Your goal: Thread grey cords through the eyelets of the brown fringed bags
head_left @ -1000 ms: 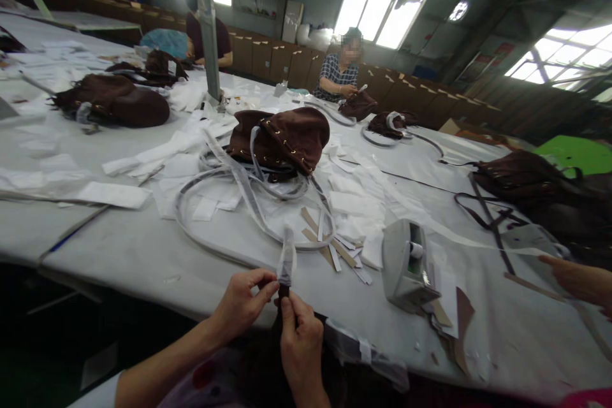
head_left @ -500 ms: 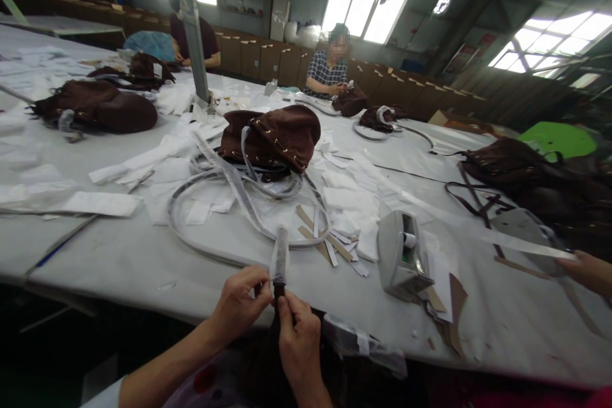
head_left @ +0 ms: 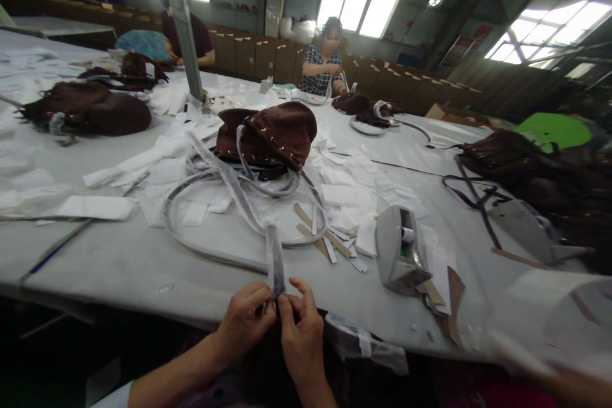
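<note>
A strap (head_left: 276,261) in whitish see-through wrapping runs from the table edge toward a brown drawstring bag (head_left: 282,134). My left hand (head_left: 246,319) pinches the strap's near end from the left, thumb against fingertips. On the other side, my right hand (head_left: 302,335) has its thumb pressed on the same end, with the forefinger raised. Dark material hangs below both hands, mostly hidden in shadow. Beyond them, the wrapped strap lies in wide loops around the bag, which rests on white sheets.
A grey tape dispenser (head_left: 401,252) stands right of my hands, another (head_left: 526,229) farther right. Card strips (head_left: 329,239) lie between. More brown bags (head_left: 90,108) sit left and right. Two people work across the table; a co-worker's blurred arm (head_left: 564,379) reaches in at lower right.
My hands have come together at the wrapping's lower end, covering the brown strap that showed there. The co-worker's arm at right has swung nearer, and its tape strip no longer stretches across the table.
</note>
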